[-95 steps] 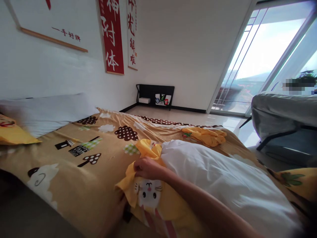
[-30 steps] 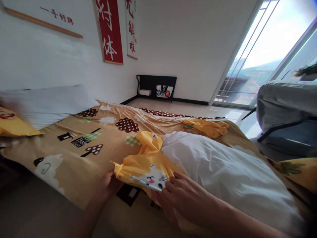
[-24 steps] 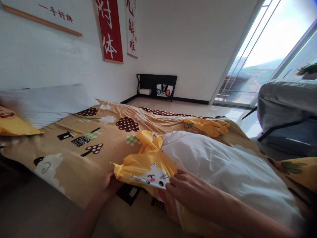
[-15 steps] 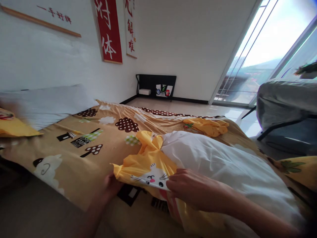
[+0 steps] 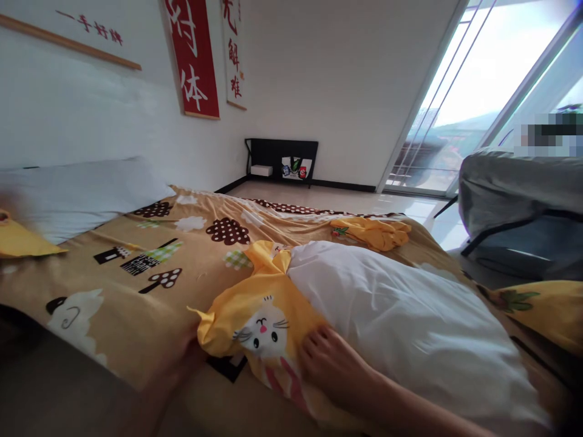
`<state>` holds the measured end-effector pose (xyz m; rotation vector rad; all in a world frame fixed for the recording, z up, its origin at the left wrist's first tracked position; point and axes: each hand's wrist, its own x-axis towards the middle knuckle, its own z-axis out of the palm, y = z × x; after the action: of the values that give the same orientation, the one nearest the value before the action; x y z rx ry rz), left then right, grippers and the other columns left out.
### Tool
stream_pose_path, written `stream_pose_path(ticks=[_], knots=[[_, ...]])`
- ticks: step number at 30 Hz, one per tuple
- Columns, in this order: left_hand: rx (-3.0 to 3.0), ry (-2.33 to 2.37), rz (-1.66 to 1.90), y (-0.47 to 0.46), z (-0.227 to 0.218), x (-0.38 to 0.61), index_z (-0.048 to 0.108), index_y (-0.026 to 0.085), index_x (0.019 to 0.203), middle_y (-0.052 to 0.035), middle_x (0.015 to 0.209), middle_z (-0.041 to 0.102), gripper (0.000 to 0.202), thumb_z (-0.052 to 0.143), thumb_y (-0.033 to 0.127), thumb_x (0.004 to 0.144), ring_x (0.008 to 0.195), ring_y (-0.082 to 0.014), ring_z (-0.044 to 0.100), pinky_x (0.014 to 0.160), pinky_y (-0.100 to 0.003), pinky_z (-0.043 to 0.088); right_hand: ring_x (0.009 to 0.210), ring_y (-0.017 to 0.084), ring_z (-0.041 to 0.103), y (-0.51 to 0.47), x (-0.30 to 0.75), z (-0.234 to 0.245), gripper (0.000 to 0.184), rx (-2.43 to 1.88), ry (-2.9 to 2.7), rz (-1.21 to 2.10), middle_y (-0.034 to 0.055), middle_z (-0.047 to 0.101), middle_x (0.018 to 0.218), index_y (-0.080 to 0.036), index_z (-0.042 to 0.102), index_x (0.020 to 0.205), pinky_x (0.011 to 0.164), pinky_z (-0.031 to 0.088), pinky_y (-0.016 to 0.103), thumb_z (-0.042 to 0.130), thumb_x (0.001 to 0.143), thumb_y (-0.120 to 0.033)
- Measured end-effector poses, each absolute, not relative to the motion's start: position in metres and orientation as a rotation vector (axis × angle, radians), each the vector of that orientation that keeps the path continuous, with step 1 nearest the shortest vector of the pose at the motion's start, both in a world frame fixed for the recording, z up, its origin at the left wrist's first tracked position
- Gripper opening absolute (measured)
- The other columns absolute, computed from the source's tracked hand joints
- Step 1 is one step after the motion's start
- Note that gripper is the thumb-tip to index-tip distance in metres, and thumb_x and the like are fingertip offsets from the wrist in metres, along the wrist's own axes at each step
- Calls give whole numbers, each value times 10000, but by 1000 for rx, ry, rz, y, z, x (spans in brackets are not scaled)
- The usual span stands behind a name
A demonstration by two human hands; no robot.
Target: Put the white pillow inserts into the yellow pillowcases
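A white pillow (image 5: 401, 328) lies on the bed in front of me, its near end inside a yellow pillowcase (image 5: 248, 303) printed with a cat face. My right hand (image 5: 332, 364) rests on top, with its fingers curled on the pillowcase where it meets the bare pillow. My left hand (image 5: 180, 364) is low and blurred at the pillowcase's near corner. Its fingers are tucked under the cloth and seem to grip it.
A tan cartoon-print bedsheet (image 5: 136, 267) covers the bed. A second white pillow (image 5: 77, 194) and a yellow pillow (image 5: 18, 240) lie by the wall at left. Crumpled yellow cloth (image 5: 371, 230) sits farther back. A grey chair (image 5: 514, 188) stands to the right, by the glass door.
The pillowcase has been drawn farther over the pillow's end, so the cat face now shows fully. My right hand slid down towards me, and the view shifted slightly.
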<state>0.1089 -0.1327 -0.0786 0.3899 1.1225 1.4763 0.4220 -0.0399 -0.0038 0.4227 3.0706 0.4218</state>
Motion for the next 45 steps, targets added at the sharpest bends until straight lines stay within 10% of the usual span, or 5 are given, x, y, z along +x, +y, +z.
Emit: stream_pose_path(ticks=[11, 19, 27, 33, 45], knots=[[908, 1955, 1612, -86, -29, 55, 625, 179, 769, -44, 813, 655, 287, 637, 386, 570, 769, -213, 602, 656, -271, 447, 687, 173, 561, -41, 436, -1, 68, 271, 3079, 201, 28, 643, 748, -173, 611, 799, 741, 404, 329, 554, 777, -144], [1432, 1776, 652, -82, -33, 114, 692, 160, 686, -38, 639, 665, 396, 689, 553, 645, 582, -181, 549, 513, -239, 302, 714, 181, 569, -34, 455, 9, 117, 421, 3070, 158, 32, 648, 732, -171, 641, 724, 758, 410, 330, 565, 810, -145], [1195, 1590, 732, -81, -33, 153, 724, 144, 879, -97, 894, 739, 458, 703, 537, 644, 792, -265, 652, 625, -278, 449, 703, 171, 562, -33, 443, 14, 95, 380, 2999, 103, 32, 640, 716, -166, 642, 744, 741, 406, 323, 573, 811, -161], [1270, 1782, 850, -71, -27, 135, 676, 151, 621, -56, 640, 678, 383, 706, 532, 601, 624, -215, 597, 526, -256, 393, 906, 216, 548, -25, 441, 10, 138, 441, 3157, 329, 79, 644, 914, -147, 651, 810, 850, 389, 380, 519, 835, -115], [1268, 1788, 874, -99, -11, 91, 676, 136, 795, -36, 725, 689, 475, 610, 595, 694, 660, -202, 601, 559, -243, 427, 814, 155, 582, -11, 417, 20, 128, 312, 3012, -188, 31, 667, 830, -171, 639, 796, 868, 362, 330, 514, 823, -185]])
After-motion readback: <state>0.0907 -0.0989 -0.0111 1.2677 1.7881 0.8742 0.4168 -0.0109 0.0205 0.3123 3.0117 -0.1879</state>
